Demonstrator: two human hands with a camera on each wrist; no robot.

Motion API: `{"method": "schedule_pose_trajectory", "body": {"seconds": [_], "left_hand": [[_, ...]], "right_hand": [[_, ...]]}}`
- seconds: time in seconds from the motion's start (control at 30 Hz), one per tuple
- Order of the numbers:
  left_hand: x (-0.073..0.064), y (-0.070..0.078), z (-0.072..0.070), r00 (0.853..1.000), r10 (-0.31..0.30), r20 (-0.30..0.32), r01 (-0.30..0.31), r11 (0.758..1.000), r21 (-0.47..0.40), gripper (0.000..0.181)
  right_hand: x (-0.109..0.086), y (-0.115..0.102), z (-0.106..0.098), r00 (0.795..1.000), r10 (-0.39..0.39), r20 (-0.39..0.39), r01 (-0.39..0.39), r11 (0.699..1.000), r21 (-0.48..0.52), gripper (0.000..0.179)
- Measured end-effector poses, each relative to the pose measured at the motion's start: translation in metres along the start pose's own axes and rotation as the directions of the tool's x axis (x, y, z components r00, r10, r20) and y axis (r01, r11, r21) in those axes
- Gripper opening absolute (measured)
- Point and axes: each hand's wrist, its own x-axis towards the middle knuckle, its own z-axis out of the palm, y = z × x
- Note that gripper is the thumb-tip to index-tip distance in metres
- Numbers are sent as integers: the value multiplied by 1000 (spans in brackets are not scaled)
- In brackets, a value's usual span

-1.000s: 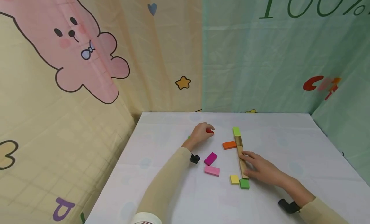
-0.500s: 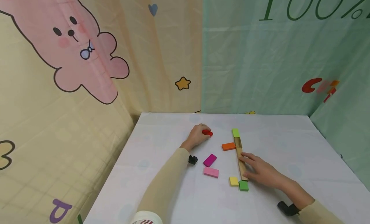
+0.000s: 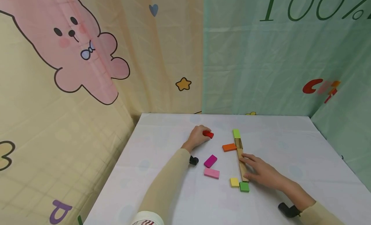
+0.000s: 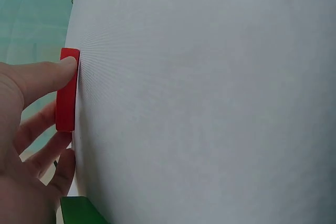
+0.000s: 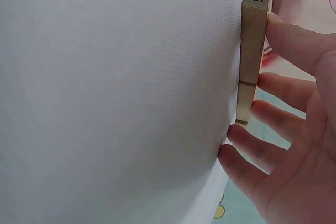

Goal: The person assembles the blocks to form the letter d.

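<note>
At the back of the white table, my left hand (image 3: 198,135) pinches a red block (image 3: 208,134) between thumb and fingers; the left wrist view shows the thumb on its face. My right hand (image 3: 262,170) rests its thumb and fingertips along a line of plain wooden blocks (image 3: 242,165), fingers spread and fairly straight. In the right wrist view, digits "35" mark the end of a wooden block (image 5: 252,45). A lime block (image 3: 236,133) caps the far end of the line, and a green block (image 3: 244,187) the near end. An orange block (image 3: 229,147) lies against its left side.
Beside the near green block lies a yellow block (image 3: 234,182). Between my forearms are a magenta block (image 3: 210,161) and a pink block (image 3: 211,173). A dark green block (image 4: 83,211) shows below my left hand in its wrist view. Printed curtains stand behind the table.
My left hand has shifted slightly left and nearer with the red block, which shows more between the fingers. My right hand stays at the wooden blocks.
</note>
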Motion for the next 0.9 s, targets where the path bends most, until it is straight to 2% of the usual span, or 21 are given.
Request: {"method": "schedule_pose_trajectory", "body": {"seconds": [0.23,0.5,0.9], "left_hand": [[2,2,2,1000,-19,8,19,996,82,30],[1,8,0,998,-57,25,55,994,98,27],[-1,12,-2,1000,-25,15,24,994,106,25]], "right_hand": [[-1,-1,-1,1000,5,2,-5,1000,11,73],[-1,1,0,1000,0,5,0,1000,17,73],[-1,2,-2,999,-31,-12,31,999,9,69]]}}
